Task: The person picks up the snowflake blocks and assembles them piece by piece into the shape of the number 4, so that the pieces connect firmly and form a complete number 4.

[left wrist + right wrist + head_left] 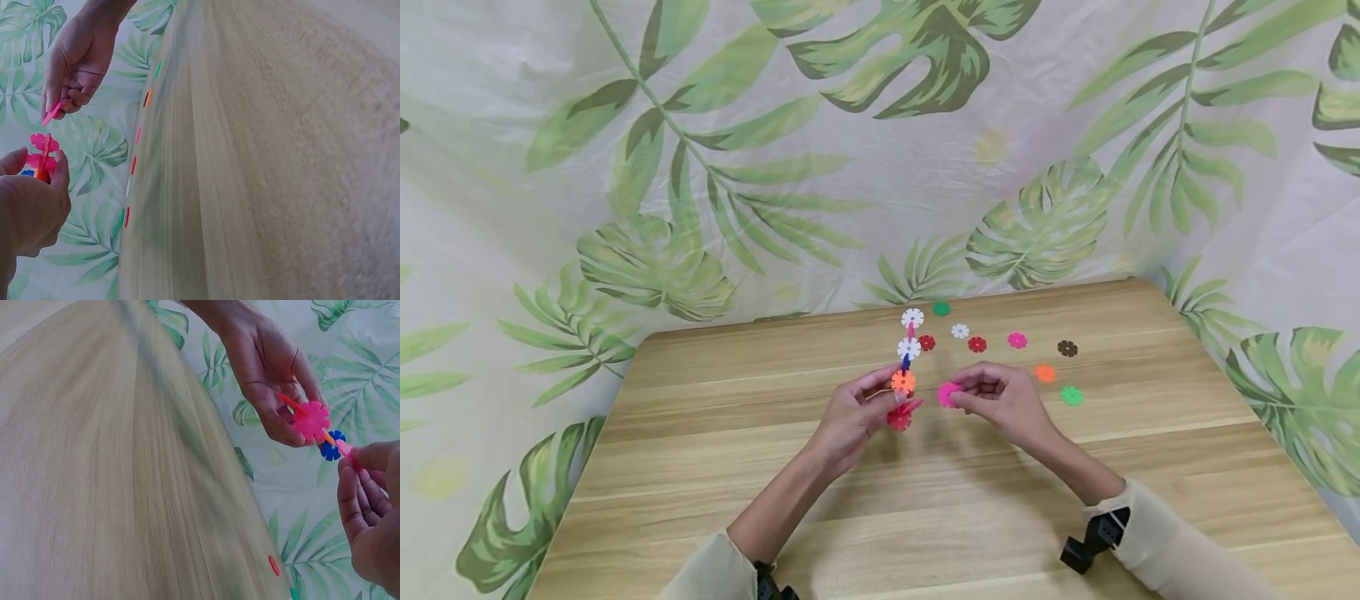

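My left hand (847, 419) grips a chain of notched plastic snowflake discs by its orange disc (903, 382). Above that come a blue disc (906, 363), a white disc (908, 349), an edge-on pink disc (912, 331) and a top white disc (912, 317). Pink and red discs (899, 419) make up the lower end; a flat pink disc (312, 421) faces the right wrist camera. Between thumb and fingers, my right hand (1013, 406) pinches a loose pink disc (948, 394), a short gap to the right of the chain.
Loose discs lie across the wooden table (715, 467) behind and right of my hands: green (942, 309), white (960, 331), red (977, 344), pink (1017, 340), brown (1067, 348), orange (1045, 373) and others. A leaf-patterned cloth (820, 208) hangs behind the table's far edge.
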A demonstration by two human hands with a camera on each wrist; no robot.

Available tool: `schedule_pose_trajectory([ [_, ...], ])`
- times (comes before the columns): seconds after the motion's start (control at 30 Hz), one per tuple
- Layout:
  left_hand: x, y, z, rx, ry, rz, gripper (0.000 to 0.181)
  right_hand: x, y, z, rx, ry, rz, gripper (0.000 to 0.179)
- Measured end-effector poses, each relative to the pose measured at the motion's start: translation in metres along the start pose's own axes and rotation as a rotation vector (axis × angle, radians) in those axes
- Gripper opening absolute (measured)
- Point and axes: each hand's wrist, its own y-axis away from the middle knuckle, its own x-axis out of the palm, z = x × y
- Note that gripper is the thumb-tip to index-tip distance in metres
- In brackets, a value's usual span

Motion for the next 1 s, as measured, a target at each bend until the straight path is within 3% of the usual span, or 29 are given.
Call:
schedule_pose_trajectory([
  [0.27,0.001,0.0,0.001,0.005,0.028,0.022,0.051,0.007,-0.003,0.001,0.023,-0.002,0.006,0.018],
  [1.0,0.007,-0.002,0.002,0.012,0.036,-0.019,0.045,0.015,-0.008,0.008,0.038,0.037,0.031,0.016],
])
